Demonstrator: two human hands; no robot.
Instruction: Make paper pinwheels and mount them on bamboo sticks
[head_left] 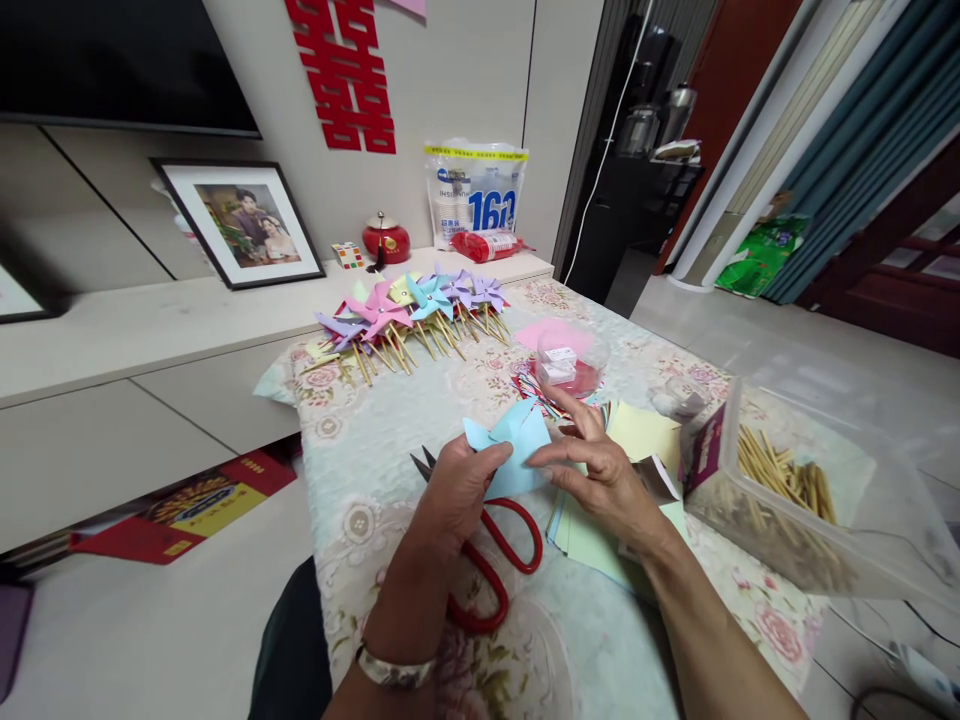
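My left hand [459,490] is closed round a light blue paper pinwheel [523,440], its thumb pressing on folded corners near the middle. At the right edge of that paper, my right hand [600,475] pinches with thumb and a finger, while its index finger stretches up and away. Red-handled scissors [534,545] lie on the table beneath my left hand, their dark blades pointing to the far left. Beside and partly under my right hand rests a stack of pale coloured paper sheets [592,540].
Finished pinwheels [382,308] on sticks lie in a pile at the table's far side. A round clear container [574,365] stands beyond my right hand. On the right, a clear plastic box [780,540] holds wooden sticks [787,475]. A white cabinet [247,310] runs behind the table.
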